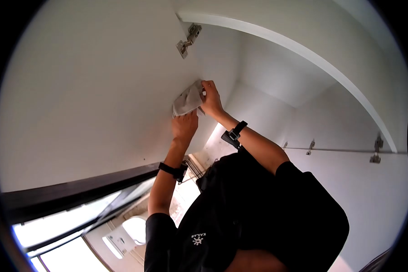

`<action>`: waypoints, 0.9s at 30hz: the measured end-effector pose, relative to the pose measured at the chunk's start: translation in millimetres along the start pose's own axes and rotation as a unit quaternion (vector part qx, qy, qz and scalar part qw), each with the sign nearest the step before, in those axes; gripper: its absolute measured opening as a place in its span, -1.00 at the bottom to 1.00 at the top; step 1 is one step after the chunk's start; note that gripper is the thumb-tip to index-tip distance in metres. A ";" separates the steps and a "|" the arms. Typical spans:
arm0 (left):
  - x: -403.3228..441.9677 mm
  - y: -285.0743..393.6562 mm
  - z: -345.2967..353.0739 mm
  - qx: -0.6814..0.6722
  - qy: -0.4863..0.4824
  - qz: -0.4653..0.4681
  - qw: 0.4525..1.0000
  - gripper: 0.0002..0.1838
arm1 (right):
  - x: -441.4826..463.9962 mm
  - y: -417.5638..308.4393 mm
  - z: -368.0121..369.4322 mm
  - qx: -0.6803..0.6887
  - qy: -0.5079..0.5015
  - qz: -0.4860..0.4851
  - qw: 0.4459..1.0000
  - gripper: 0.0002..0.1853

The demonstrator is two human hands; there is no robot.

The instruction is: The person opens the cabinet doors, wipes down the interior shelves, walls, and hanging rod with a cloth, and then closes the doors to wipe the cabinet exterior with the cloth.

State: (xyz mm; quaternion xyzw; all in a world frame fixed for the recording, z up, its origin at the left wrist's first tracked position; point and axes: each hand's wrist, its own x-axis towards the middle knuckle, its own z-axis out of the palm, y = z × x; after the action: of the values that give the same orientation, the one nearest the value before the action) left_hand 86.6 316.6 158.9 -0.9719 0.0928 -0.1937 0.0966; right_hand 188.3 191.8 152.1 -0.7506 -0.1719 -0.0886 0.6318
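A grey cloth (188, 99), folded and crumpled, is in both hands close to the inner face of a white cabinet door (90, 90). My left hand (185, 126) grips its lower edge, fingers curled under the fabric. At the cloth's upper right corner, my right hand (211, 99) is closed on it, thumb and fingers bent. Whether the cloth presses flat on the panel, I cannot tell. A metal hinge (189, 41) joins the door to the cabinet above my hands.
The white cabinet interior (276, 86) opens to the right, edged by a curved-looking front rim (303, 50). More hinges (376, 149) sit at the far right beside another white door (349, 186). A toilet (135, 229) and a dark frame (77, 192) show at lower left.
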 end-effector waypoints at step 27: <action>197.7 60.5 -112.5 -0.356 0.197 -0.100 0.908 -0.21 | 106.5 -211.1 -106.2 -0.285 0.157 -0.466 0.823 -0.64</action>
State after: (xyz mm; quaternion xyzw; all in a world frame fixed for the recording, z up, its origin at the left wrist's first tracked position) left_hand 213.0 198.2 318.2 -0.8881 0.0751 -0.3440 -0.2954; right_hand 217.6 133.5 402.9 -0.7040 -0.3668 -0.5336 0.2916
